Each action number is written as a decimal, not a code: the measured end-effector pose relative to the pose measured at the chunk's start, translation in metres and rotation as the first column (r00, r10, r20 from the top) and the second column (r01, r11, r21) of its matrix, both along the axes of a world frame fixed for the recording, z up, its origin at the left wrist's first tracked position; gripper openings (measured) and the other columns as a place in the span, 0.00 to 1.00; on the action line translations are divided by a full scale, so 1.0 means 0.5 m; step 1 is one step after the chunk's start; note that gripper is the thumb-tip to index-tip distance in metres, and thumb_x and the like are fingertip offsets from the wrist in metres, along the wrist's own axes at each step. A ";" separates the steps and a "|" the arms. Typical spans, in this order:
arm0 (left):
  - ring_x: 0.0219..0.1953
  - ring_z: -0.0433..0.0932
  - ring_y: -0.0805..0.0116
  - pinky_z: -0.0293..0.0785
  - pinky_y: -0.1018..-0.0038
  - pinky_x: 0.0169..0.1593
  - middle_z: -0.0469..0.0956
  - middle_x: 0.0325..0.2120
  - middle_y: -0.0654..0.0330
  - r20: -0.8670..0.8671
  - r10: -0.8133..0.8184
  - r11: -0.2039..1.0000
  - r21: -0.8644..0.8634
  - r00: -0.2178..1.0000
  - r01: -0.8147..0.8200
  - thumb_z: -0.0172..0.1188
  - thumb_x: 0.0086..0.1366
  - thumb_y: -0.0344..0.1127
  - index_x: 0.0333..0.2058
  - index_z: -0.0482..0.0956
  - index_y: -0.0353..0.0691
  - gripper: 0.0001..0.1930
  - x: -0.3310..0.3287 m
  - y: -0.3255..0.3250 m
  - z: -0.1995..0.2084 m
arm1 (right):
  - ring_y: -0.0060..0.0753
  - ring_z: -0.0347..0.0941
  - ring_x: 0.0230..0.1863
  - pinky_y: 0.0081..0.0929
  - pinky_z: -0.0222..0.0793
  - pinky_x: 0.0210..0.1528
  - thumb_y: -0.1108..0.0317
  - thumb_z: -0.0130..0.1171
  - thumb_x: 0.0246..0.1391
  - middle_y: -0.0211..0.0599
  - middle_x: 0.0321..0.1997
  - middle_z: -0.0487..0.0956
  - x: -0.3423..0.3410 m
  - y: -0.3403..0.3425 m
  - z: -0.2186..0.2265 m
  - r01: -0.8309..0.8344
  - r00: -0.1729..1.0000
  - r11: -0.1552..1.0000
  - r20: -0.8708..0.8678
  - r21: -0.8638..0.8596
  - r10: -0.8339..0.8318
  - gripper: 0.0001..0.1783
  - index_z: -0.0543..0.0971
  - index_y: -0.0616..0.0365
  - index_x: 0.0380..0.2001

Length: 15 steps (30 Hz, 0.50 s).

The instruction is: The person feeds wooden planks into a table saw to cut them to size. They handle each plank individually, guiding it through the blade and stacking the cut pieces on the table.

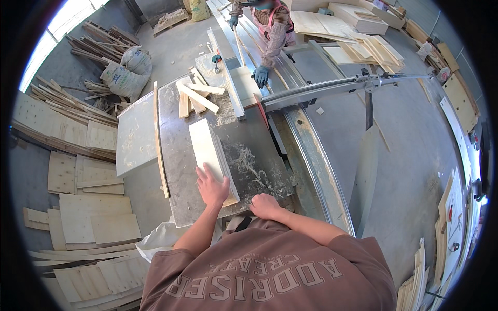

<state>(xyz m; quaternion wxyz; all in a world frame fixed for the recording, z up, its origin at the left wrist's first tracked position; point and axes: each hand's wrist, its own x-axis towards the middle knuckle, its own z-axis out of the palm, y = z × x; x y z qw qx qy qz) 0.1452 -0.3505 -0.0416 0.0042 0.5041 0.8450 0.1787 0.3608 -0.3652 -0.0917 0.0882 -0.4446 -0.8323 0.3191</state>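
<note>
A neat stack of pale wooden boards (205,145) lies lengthwise on the dark, dusty saw table (179,155). My left hand (211,187) rests on the near end of the stack, its fingers spread over the top board and its edge. Just right of the stack, my right hand (265,206) is curled into a loose fist at the table's near edge, with nothing visible in it. Several short wood strips (199,96) lie crisscrossed beyond the stack. Sawdust (249,163) covers the table to the right of the boards.
Across the saw, a co-worker's gloved hands (260,76) are by a long strip. A metal fence (228,78), red-edged part (261,106) and crossbar (321,93) stand ahead. A long strip (158,140) lies along the table's left edge. Plywood sheets (96,217) pile at left.
</note>
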 end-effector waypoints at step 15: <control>0.68 0.68 0.36 0.66 0.52 0.71 0.53 0.77 0.32 -0.001 -0.004 1.000 0.003 1.000 0.004 0.68 0.60 0.51 0.78 0.53 0.35 0.53 0.002 -0.001 0.001 | 0.59 0.82 0.43 0.55 0.78 0.46 0.60 0.66 0.58 0.50 0.36 0.83 -0.002 0.010 0.002 0.105 0.984 0.994 -0.148 0.031 -0.099 0.13 0.80 0.60 0.31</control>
